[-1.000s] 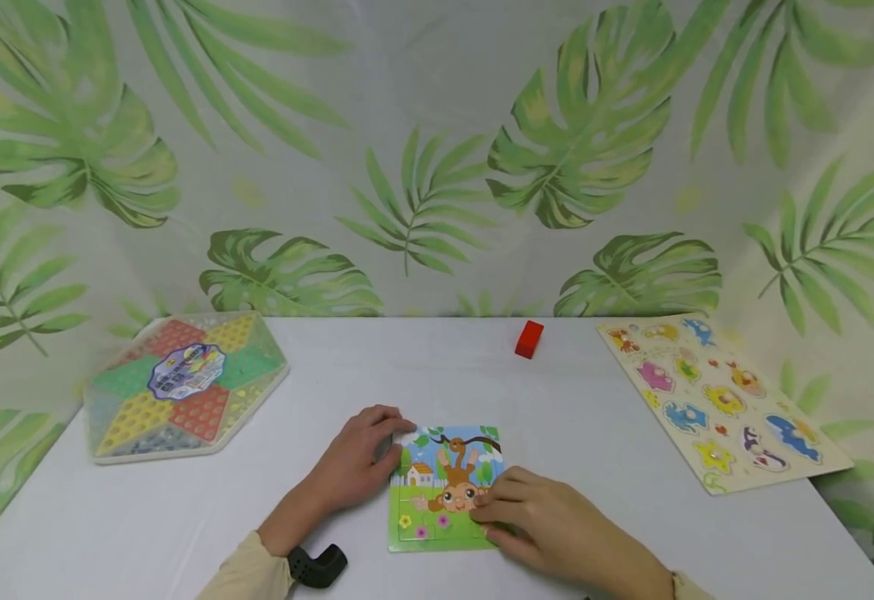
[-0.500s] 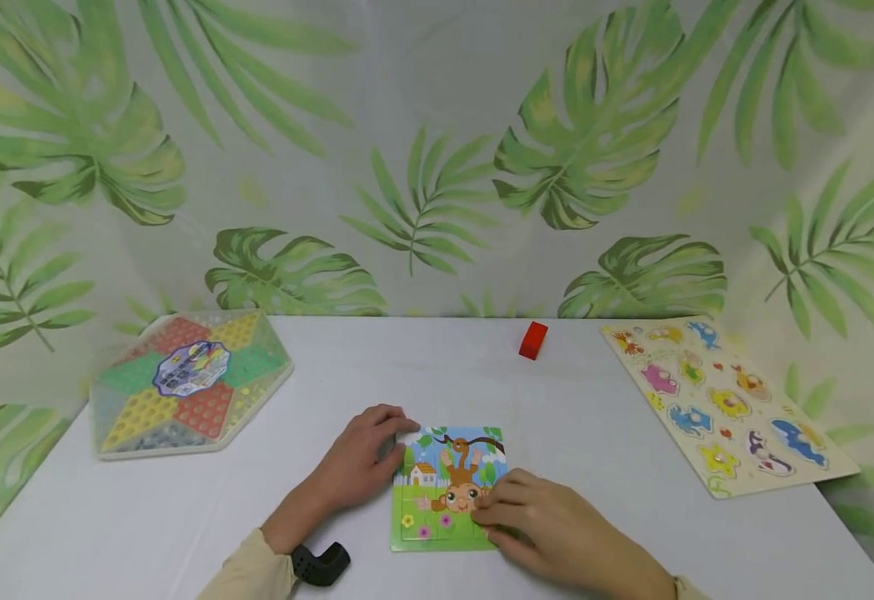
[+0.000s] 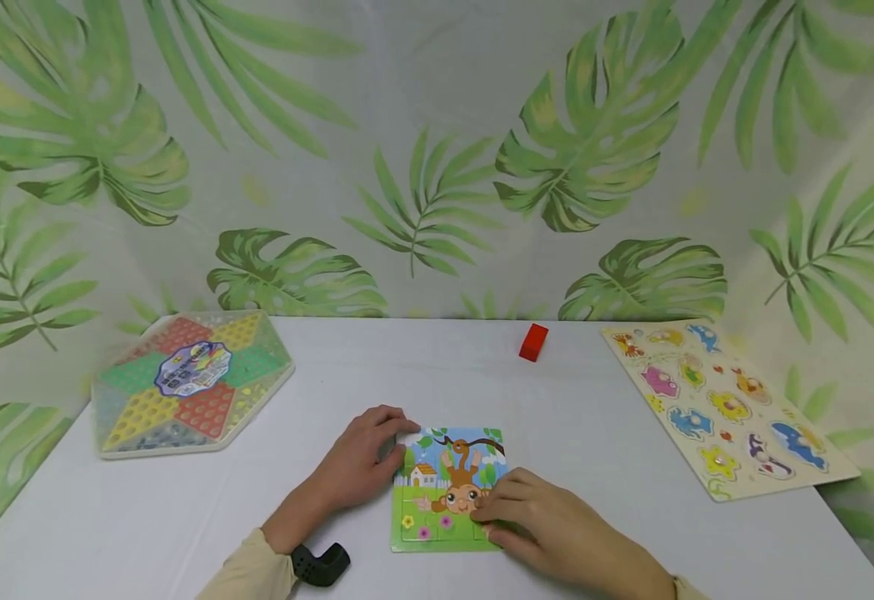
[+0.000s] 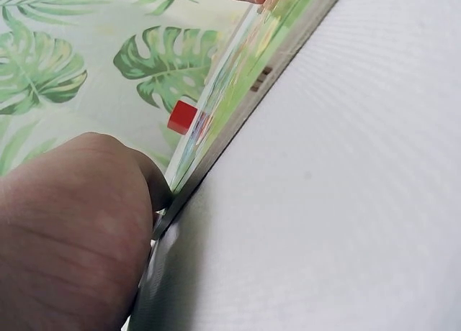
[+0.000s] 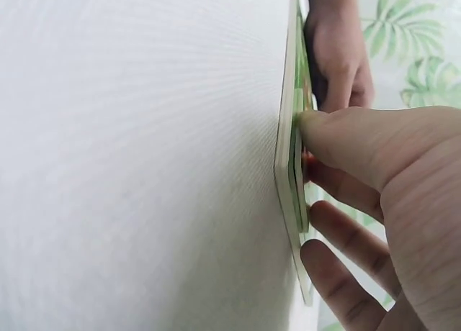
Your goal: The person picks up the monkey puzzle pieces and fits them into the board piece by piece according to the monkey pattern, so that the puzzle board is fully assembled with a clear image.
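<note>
A square jigsaw puzzle (image 3: 425, 537) with a monkey picture lies flat on the white table. My left hand (image 3: 362, 458) holds its upper left corner, the thumb along the left side and the index finger at the top. At the lower right, my right hand (image 3: 545, 521) pinches a green-edged puzzle piece (image 5: 298, 147) between thumb and fingers. In the right wrist view that piece stands slightly proud of the board. The right fingers hide part of the monkey's face and the picture's lower right in the head view.
A hexagonal Chinese checkers box (image 3: 192, 383) lies at the back left. A red block (image 3: 533, 342) stands at the back, right of centre. On the right is a wooden knob puzzle (image 3: 729, 408) with sea animals. Leaf-print cloth (image 3: 437, 167) hangs behind the table.
The head view has shifted slightly. Both hands keep the same places on the jigsaw puzzle.
</note>
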`<action>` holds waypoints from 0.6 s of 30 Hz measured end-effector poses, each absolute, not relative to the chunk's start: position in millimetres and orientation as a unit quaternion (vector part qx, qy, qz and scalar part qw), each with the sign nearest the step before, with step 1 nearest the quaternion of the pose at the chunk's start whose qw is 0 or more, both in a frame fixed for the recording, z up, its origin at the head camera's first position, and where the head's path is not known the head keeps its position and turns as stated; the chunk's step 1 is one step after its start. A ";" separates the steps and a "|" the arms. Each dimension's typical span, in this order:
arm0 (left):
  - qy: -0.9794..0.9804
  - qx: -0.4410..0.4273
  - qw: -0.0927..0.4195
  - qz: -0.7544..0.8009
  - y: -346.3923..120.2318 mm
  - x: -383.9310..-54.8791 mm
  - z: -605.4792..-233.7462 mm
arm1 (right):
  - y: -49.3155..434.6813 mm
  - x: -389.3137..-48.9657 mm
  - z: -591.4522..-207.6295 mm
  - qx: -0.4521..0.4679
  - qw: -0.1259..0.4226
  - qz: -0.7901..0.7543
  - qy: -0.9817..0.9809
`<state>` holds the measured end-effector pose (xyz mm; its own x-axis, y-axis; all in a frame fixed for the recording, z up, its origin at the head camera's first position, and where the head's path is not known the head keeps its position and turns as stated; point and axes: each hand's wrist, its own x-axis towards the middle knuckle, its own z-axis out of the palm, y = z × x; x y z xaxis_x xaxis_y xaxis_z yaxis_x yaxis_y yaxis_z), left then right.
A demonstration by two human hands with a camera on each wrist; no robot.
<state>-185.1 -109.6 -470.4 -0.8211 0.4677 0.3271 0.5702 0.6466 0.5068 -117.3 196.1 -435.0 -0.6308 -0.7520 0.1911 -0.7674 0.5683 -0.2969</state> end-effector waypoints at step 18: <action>-0.905 -0.288 0.080 -0.304 -109.6 -186.6 -470.4 | 194.4 -119.8 -446.1 0.424 0.063 0.228 -0.874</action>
<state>-186.6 -109.6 -470.4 -0.8216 0.4717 0.3199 0.5692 0.6491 0.5047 -119.8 194.4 -446.1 -0.6322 -0.7126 0.3040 -0.7703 0.5360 -0.3454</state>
